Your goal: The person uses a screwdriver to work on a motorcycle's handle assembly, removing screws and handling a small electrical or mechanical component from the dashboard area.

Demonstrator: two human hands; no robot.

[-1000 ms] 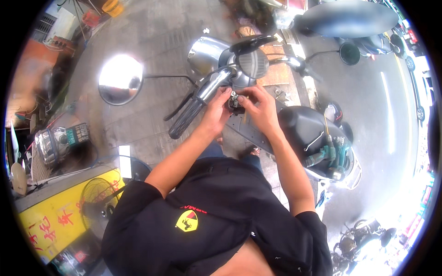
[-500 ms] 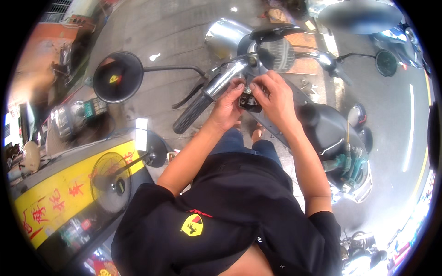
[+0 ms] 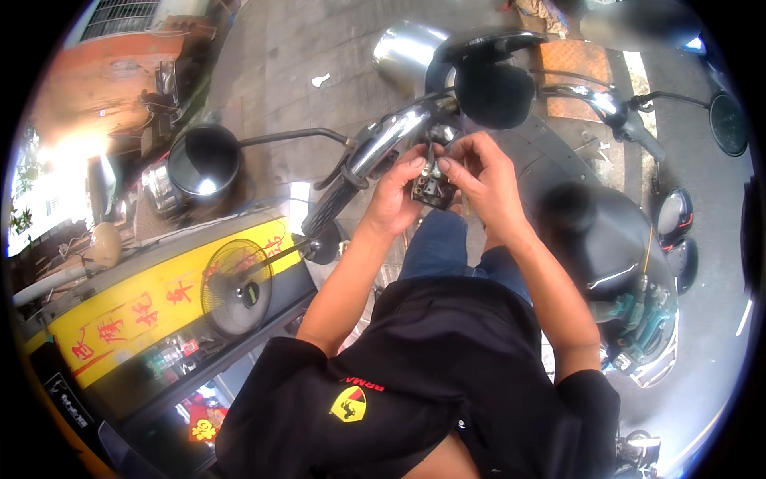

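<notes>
A small black block with metal terminals sits between my hands, close to the scooter's chrome handlebar. My left hand grips its left side, thumb along the upper edge. At the block's top, my right hand has thumb and fingers pinched together near a small metal piece; the fingers hide what exactly they hold. The black rubber handlebar grip lies just left of my left hand. A round black dial or lamp housing is beyond my fingers.
A round mirror juts out left, another mirror right. Teal cordless power tools rest at the rear of the black scooter seat. A caged fan stands by a yellow signboard at left.
The view has shifted, so the scooter's front and the shop items sit at different places. The block is still between my hands, and my fingers have shifted slightly on it.
</notes>
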